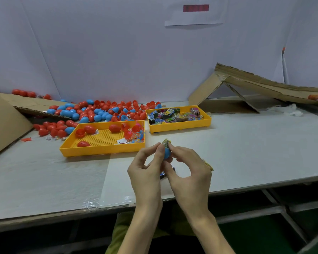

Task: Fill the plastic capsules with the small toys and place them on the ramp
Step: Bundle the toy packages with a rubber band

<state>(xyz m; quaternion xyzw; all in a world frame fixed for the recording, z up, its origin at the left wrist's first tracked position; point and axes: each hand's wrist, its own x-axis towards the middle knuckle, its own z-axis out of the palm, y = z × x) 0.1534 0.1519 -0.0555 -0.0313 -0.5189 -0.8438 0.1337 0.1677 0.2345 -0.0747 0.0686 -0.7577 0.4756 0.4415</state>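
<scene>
Both hands [170, 162] pinch a blue capsule half [166, 152] above the table [246, 143]

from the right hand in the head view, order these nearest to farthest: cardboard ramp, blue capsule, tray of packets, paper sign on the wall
1. blue capsule, pinched by the right hand itself.
2. tray of packets, just beyond the hand, slightly to its left.
3. cardboard ramp, farther back, to the right.
4. paper sign, high up at the very back.
</scene>
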